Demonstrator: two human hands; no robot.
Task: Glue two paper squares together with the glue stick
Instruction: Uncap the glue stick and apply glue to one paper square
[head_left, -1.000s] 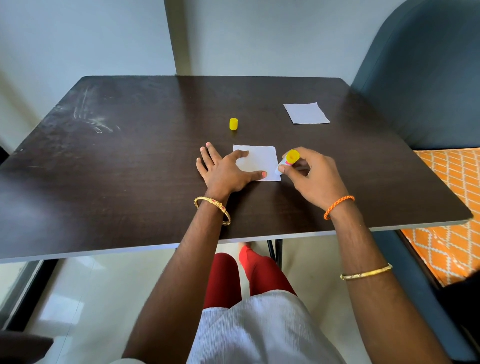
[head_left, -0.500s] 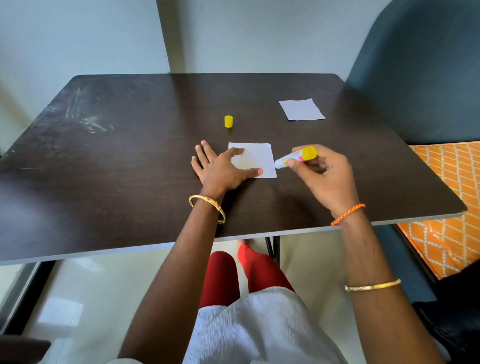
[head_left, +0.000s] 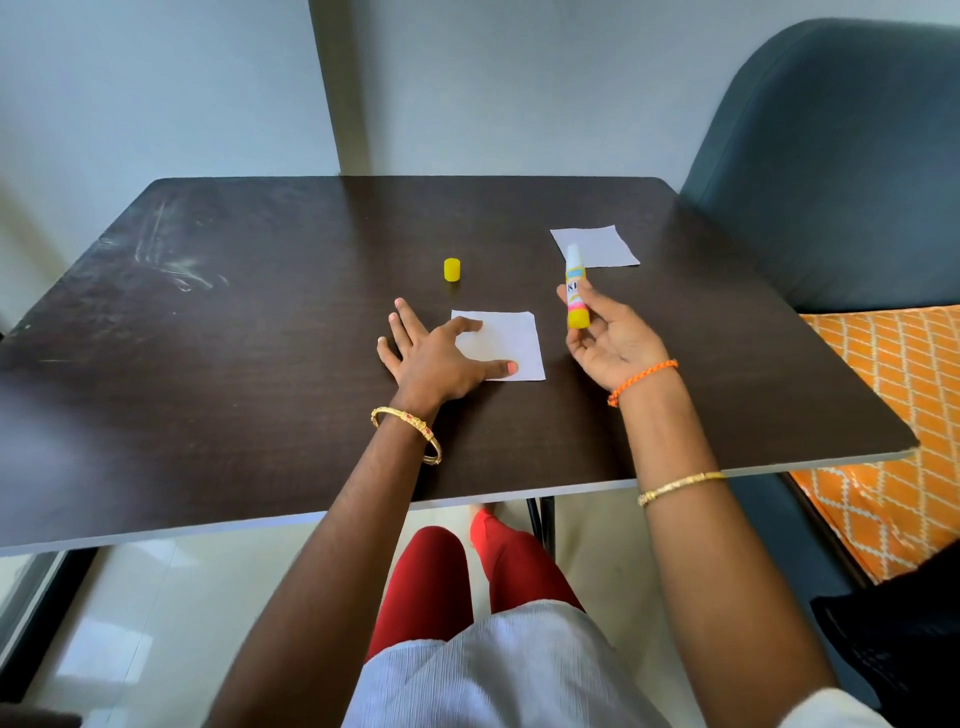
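Currently we pin the near white paper square (head_left: 506, 343) left-handed (head_left: 434, 358); right fingers (head_left: 582, 299) grip the uncapped yellow-based glue stick (head_left: 575, 291); exposed glue may dry.

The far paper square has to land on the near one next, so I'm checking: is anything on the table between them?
Nothing lies between the far paper square and the near paper square. The yellow cap stands off to the left.

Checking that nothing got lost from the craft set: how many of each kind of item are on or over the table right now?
Paper squares: 2, one under the left hand at, one far right
Glue stick: 1, in the right hand
Yellow cap: 1
Total: 4
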